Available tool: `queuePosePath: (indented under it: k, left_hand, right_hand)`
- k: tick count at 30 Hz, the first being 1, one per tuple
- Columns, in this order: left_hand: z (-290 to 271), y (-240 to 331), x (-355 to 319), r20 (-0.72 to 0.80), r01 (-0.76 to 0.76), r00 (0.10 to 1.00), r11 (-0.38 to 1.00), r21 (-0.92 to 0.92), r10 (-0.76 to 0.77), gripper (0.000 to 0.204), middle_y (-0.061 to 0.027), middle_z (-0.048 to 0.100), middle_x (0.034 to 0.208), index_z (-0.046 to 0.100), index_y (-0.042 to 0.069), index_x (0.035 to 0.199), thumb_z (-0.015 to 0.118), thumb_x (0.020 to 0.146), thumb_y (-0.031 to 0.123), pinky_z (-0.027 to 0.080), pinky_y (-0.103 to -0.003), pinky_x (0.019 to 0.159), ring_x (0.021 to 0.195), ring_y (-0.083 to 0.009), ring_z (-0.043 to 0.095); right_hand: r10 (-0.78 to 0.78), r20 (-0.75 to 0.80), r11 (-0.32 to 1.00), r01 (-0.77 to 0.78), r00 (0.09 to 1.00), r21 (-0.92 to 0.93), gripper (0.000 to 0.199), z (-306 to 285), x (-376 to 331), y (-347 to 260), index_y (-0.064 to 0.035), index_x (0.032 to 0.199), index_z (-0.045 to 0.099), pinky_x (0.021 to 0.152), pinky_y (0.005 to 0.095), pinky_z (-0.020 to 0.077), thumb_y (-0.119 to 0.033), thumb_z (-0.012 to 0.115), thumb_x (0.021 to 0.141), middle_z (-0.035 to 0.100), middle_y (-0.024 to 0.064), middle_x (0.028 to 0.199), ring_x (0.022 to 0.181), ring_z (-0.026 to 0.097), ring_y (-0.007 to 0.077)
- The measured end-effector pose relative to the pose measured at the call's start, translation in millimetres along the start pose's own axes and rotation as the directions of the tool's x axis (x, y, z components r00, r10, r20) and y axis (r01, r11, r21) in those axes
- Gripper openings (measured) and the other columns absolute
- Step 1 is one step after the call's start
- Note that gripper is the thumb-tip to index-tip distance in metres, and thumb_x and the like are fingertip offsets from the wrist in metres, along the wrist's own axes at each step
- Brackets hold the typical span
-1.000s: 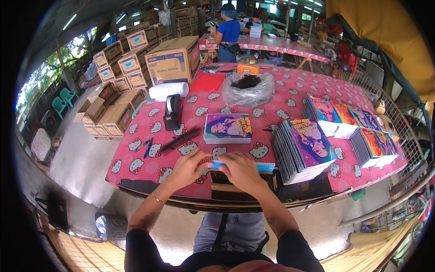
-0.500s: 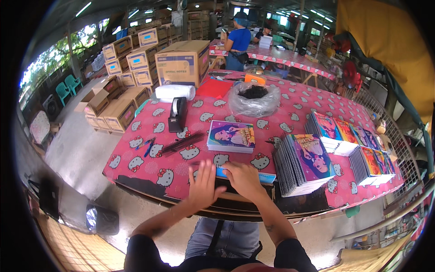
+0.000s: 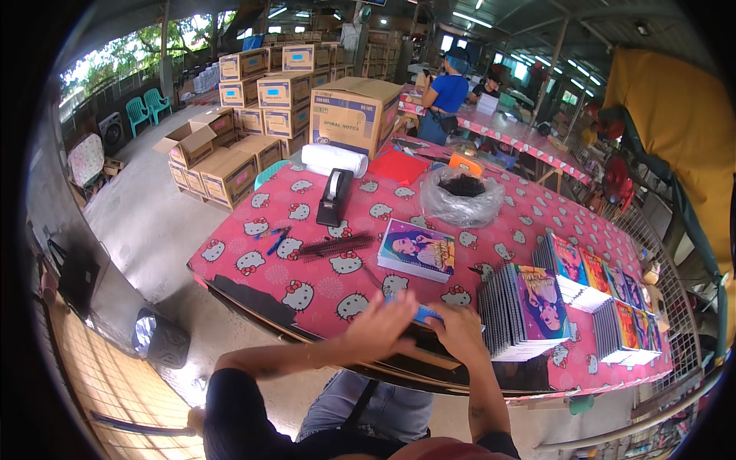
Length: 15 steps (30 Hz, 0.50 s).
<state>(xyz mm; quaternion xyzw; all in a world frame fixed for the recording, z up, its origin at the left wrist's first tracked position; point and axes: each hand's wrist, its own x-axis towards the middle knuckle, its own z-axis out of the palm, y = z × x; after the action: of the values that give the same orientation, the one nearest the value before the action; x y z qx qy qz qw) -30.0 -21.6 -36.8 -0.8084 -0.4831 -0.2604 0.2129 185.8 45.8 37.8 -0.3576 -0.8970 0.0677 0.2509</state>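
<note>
At the near table edge, between my hands, lies a notebook (image 3: 426,313) with a blue strip showing; my hands hide most of it. My left hand (image 3: 380,326) lies over its left end, fingers stretched out and slightly blurred. My right hand (image 3: 458,333) grips the right part, fingers curled over it. A thin dark coil (image 3: 373,277) sticks out beyond my left fingertips. Just past them sits a short stack of notebooks with a purple illustrated cover (image 3: 418,249). Close to my right hand stands a row of spiral-bound notebooks (image 3: 540,310).
Loose black coils (image 3: 335,247), blue-handled pliers (image 3: 278,240) and a tape dispenser (image 3: 335,198) lie to the left. Farther back are a plastic bag of black coils (image 3: 463,199), a white roll (image 3: 335,160) and a large carton (image 3: 354,119). More notebooks (image 3: 571,264) stand right. Two people are beyond.
The view has swung left, so the table sits farther right. My left hand has shifted over the notebook, blurring its fingers; my right hand stays on the notebook's right part.
</note>
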Motion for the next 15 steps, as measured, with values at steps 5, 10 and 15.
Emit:
queuePosePath:
  k: [5, 10, 15]
  left_hand:
    - [-12.0, 0.4, 12.2, 0.138, -0.074, 0.988, 0.996, 0.055, 0.066, 0.077, -0.0203, 0.039, 0.157, 0.041, -0.001, 0.149, 0.055, 0.096, 0.053, 0.026, -0.057, 0.117, 0.148, -0.0347, 0.033]
    - [-26.5, -23.6, 65.1, -0.001, 0.036, 0.999, 0.978, 0.206, -0.037, 0.080, -0.0209, 0.041, 0.156, 0.043, -0.002, 0.148, 0.057, 0.094, 0.055, 0.025, -0.055, 0.118, 0.147, -0.0338, 0.036]
    - [-10.6, 13.4, 16.5, 0.127, -0.207, 0.969, 0.977, -0.044, 0.211, 0.079, -0.0251, 0.037, 0.156, 0.039, -0.003, 0.150, 0.056, 0.096, 0.051, 0.025, -0.057, 0.117, 0.148, -0.0383, 0.033]
  right_hand:
    - [0.044, 0.048, 0.999, -0.046, 0.998, 0.030, 0.025, -0.5, 2.6, -1.7, -0.0142, 0.108, 0.074, 0.080, 0.0475, 0.0508, -0.027, 0.073, 0.087, 0.074, 0.0125, 0.090, 0.085, 0.069, 0.0350]
    - [0.072, 0.118, 0.997, -0.073, 0.990, 0.006, 0.025, -4.0, 8.4, -7.8, -0.0161, 0.108, 0.074, 0.080, 0.0487, 0.0507, -0.032, 0.071, 0.089, 0.074, 0.0136, 0.088, 0.080, 0.069, 0.0371]
    - [0.046, 0.066, 0.998, -0.043, 0.997, -0.049, 0.039, -2.9, 5.5, -2.6, -0.0143, 0.121, 0.067, 0.080, 0.0491, 0.0504, -0.034, 0.073, 0.087, 0.074, 0.0143, 0.091, 0.085, 0.069, 0.0361]
